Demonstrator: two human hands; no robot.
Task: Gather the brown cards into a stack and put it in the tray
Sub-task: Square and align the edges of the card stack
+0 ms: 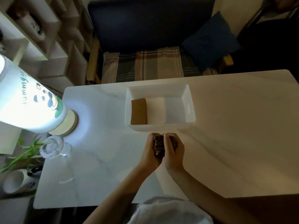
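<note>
A stack of brown cards (158,143) stands on edge between my two hands, just in front of the white tray (189,104). My left hand (150,152) grips the stack's left side. My right hand (174,151) presses on its right side, thumb over the top. Inside the tray, a brown card (139,111) lies flat against the left end. The lower part of the held stack is hidden by my fingers.
A lit lamp with a panda print (30,102) stands at the table's left edge. Near it sit a glass vase with green stems (51,147) and a white mug (17,181). A dark sofa with a blue cushion (210,41) faces the white table (234,126).
</note>
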